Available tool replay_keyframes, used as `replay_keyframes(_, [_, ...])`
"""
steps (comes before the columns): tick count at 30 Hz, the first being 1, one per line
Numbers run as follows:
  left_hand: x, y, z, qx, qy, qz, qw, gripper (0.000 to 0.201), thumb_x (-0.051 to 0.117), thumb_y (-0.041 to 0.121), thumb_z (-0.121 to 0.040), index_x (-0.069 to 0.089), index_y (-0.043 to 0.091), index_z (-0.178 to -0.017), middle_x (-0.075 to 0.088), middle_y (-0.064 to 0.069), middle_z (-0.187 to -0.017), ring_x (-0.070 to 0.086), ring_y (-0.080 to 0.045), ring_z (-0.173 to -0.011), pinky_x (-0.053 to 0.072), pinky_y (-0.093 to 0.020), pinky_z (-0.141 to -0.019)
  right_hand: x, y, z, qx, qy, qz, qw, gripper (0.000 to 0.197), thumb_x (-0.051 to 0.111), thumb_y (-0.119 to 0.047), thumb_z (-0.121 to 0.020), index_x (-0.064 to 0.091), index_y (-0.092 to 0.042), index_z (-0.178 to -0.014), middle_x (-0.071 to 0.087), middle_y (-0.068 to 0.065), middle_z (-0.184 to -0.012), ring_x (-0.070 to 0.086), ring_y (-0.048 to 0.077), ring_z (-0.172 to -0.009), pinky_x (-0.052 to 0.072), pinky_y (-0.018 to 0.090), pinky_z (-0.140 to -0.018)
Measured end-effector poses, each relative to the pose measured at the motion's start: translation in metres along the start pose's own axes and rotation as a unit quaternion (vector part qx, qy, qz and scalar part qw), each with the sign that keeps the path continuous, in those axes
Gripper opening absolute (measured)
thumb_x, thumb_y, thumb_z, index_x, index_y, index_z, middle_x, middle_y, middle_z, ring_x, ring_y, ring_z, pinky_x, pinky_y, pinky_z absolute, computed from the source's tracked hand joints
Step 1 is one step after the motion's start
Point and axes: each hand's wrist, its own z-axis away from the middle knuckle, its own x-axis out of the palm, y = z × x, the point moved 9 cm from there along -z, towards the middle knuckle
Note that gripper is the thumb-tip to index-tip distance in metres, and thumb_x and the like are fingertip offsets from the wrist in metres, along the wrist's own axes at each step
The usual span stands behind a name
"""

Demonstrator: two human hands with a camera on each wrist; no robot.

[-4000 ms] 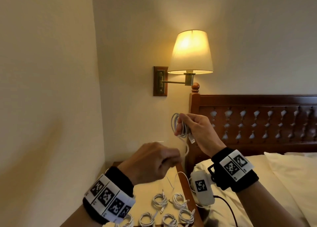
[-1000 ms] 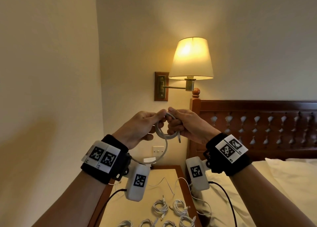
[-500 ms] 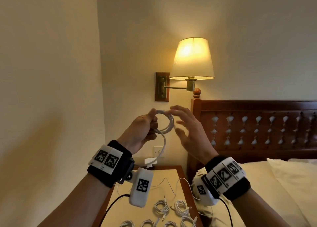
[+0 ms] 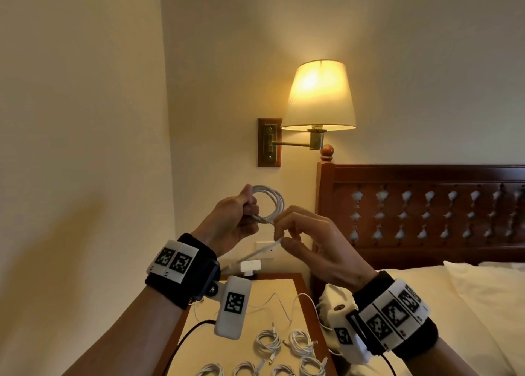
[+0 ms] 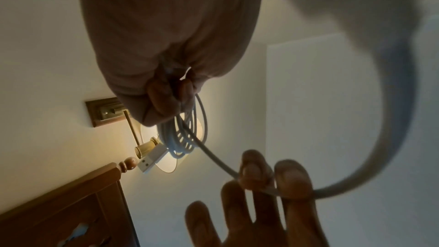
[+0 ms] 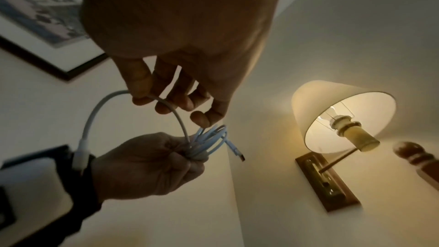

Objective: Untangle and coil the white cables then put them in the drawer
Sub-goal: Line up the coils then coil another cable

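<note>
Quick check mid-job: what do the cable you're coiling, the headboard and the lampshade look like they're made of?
White cable: looks like smooth matte plastic or rubber sheathing; it bends into loops without kinking. Its USB plug seems white plastic with a metal tip. Headboard: dark glossy wood, apparently varnished, with carved openings. Lampshade: probably cream fabric or paper, since light glows through it.

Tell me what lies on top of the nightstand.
On the nightstand: several coiled white cables and a loose cable. The wrist cameras and frame edge hide the rest.
</note>
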Motion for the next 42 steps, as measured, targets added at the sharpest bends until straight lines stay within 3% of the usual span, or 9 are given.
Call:
replay_keyframes(3, [0.002, -0.004, 0.002, -0.014, -0.012, 0.049, 0.999, 0.036, 0.042, 0.042, -0.101, 0.051, 0.016, -0.078, 0.04, 0.001, -0.064, 0.036, -0.013, -0.059, 0.035, -0.026, -0.058, -0.016, 0.017, 0.004, 0.057, 0.106, -0.163, 0.979, 0.018, 0.05, -0.017, -0.096, 0.065, -0.007, -0.098, 0.061, -0.001, -0.098, 0.055, 0.013, -0.089, 0.046, 0.029, -0.073])
replay_keyframes(7, [0.012, -0.004, 0.004, -0.004, -0.023, 0.054, 0.998, 0.037, 0.039, 0.042, -0.102, 0.048, 0.017, -0.076, 0.035, 0.002, -0.061, 0.032, -0.011, -0.054, 0.033, -0.024, -0.051, -0.03, 0.069, 0.024, 0.263, 0.312, -0.365, 0.837, 0.022, 0.055, -0.027, -0.094, 0.067, -0.009, -0.096, 0.065, 0.002, -0.085, 0.049, 0.01, -0.069, 0.047, 0.029, -0.067])
replay_keyframes(9, [0.014, -0.004, 0.005, 0.006, -0.028, 0.034, 0.999, 0.038, 0.037, 0.043, -0.102, 0.046, 0.018, -0.074, 0.035, 0.003, -0.062, 0.032, -0.011, -0.054, 0.033, -0.025, -0.053, -0.031, 0.087, 0.034, 0.361, 0.333, -0.356, 0.795, 0.02, 0.06, -0.022, -0.093, 0.071, -0.006, -0.097, 0.068, 0.003, -0.079, 0.048, 0.008, -0.063, 0.05, 0.024, -0.063])
replay_keyframes(11, [0.016, -0.004, 0.008, 0.016, -0.033, 0.018, 0.999, 0.039, 0.037, 0.044, -0.102, 0.046, 0.019, -0.073, 0.034, 0.003, -0.062, 0.032, -0.011, -0.054, 0.032, -0.026, -0.054, -0.031, 0.097, 0.038, 0.417, 0.323, -0.339, 0.779, 0.018, 0.064, -0.018, -0.091, 0.073, -0.002, -0.091, 0.069, 0.006, -0.078, 0.049, 0.005, -0.056, 0.052, 0.02, -0.058])
replay_keyframes(18, [0.021, 0.002, 0.012, 0.045, -0.041, 0.001, 0.998, 0.039, 0.037, 0.044, -0.102, 0.043, 0.02, -0.071, 0.032, 0.004, -0.062, 0.028, -0.011, -0.056, 0.029, -0.025, -0.054, -0.034, 0.107, 0.038, 0.464, 0.265, -0.234, 0.812, 0.014, 0.066, -0.012, -0.091, 0.075, -0.003, -0.091, 0.071, 0.009, -0.073, 0.065, 0.01, -0.06, 0.055, 0.022, -0.056])
replay_keyframes(28, [0.026, 0.0, 0.015, 0.056, -0.066, 0.028, 0.996, 0.04, 0.036, 0.042, -0.102, 0.044, 0.018, -0.071, 0.032, 0.004, -0.061, 0.03, -0.01, -0.054, 0.03, -0.024, -0.051, -0.036, 0.112, 0.041, 0.473, 0.242, -0.17, 0.83, 0.013, 0.069, -0.009, -0.087, 0.074, 0.003, -0.083, 0.071, 0.014, -0.069, 0.066, 0.013, -0.056, 0.054, 0.022, -0.054])
replay_keyframes(34, [0.022, -0.007, 0.013, 0.033, -0.05, 0.086, 0.995, 0.039, 0.038, 0.041, -0.101, 0.046, 0.018, -0.071, 0.034, 0.003, -0.06, 0.03, -0.01, -0.053, 0.03, -0.023, -0.048, -0.037, 0.101, 0.026, 0.408, 0.187, -0.121, 0.885, 0.013, 0.067, -0.014, -0.09, 0.076, -0.007, -0.084, 0.072, 0.008, -0.071, 0.065, 0.014, -0.066, 0.052, 0.022, -0.062])
replay_keyframes(37, [0.023, -0.015, 0.012, 0.007, -0.058, 0.108, 0.992, 0.039, 0.039, 0.041, -0.101, 0.046, 0.017, -0.071, 0.032, 0.003, -0.059, 0.028, -0.01, -0.052, 0.029, -0.022, -0.044, -0.038, 0.096, 0.017, 0.389, 0.146, -0.067, 0.907, 0.012, 0.067, -0.021, -0.089, 0.078, -0.016, -0.088, 0.075, -0.002, -0.083, 0.063, 0.008, -0.081, 0.049, 0.023, -0.072])
replay_keyframes(42, [0.027, -0.028, 0.012, -0.025, -0.072, 0.089, 0.993, 0.037, 0.037, 0.036, -0.103, 0.047, 0.019, -0.072, 0.027, 0.004, -0.061, 0.015, -0.012, -0.059, 0.022, -0.022, -0.047, -0.029, 0.094, 0.011, 0.415, 0.099, -0.158, 0.89, 0.021, 0.061, -0.026, -0.093, 0.078, -0.013, -0.095, 0.071, -0.001, -0.09, 0.056, 0.014, -0.089, 0.046, 0.029, -0.08])
